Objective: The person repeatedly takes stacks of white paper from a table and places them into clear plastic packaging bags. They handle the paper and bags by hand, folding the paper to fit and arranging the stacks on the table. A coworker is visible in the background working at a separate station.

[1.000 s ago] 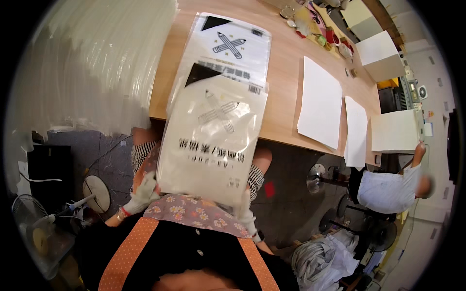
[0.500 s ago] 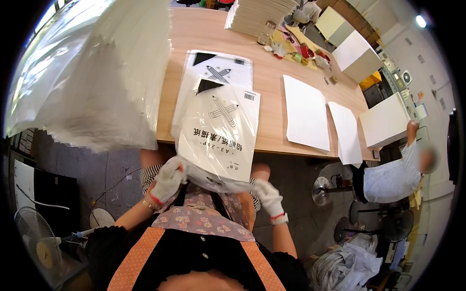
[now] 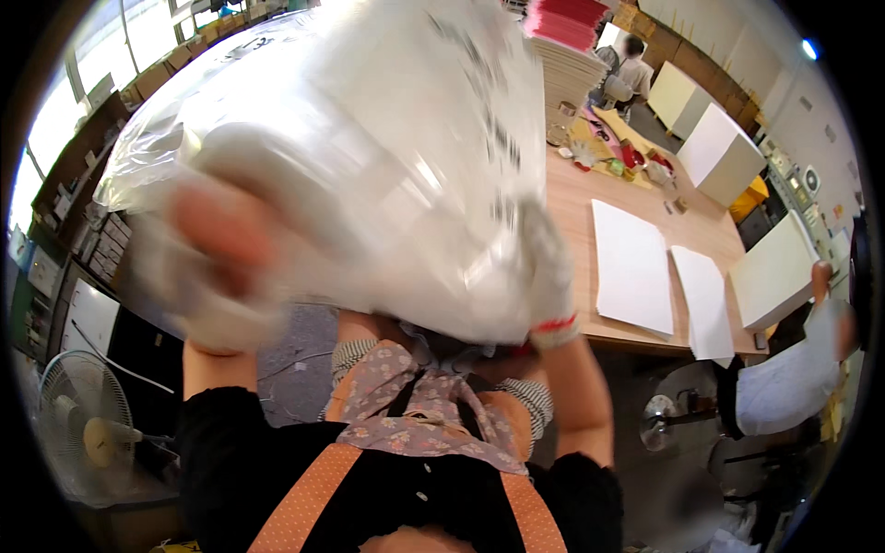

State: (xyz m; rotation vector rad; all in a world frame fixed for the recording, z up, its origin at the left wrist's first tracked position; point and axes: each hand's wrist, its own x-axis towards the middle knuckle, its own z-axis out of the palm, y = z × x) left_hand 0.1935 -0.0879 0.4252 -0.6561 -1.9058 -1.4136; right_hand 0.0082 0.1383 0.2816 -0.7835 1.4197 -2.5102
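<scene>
A clear-plastic-wrapped paper packet (image 3: 442, 175) with smeared black print is raised over the near side of the table, tilted and blurred by motion. My right hand (image 3: 550, 267), in a white glove with a red cuff band, grips its right edge. At the packet's left stands my left hand (image 3: 226, 267), gloved with some bare finger showing. Motion smears its fingers, so I cannot tell how they lie. Behind the packet on the left is a tall pile of clear plastic bags (image 3: 147, 152). The packets on the table are hidden.
White paper stacks (image 3: 631, 267) lie on the wooden table (image 3: 581, 249), with scissors and small items (image 3: 618, 147) farther back. A tall paper stack (image 3: 562, 69) stands beyond. To the right sits another person (image 3: 784, 382). A fan (image 3: 88, 424) is at lower left.
The packet has risen from the table's near edge toward me and tilted, with its print now blurred. Both hands moved up, the left one outward. My view has shifted left.
</scene>
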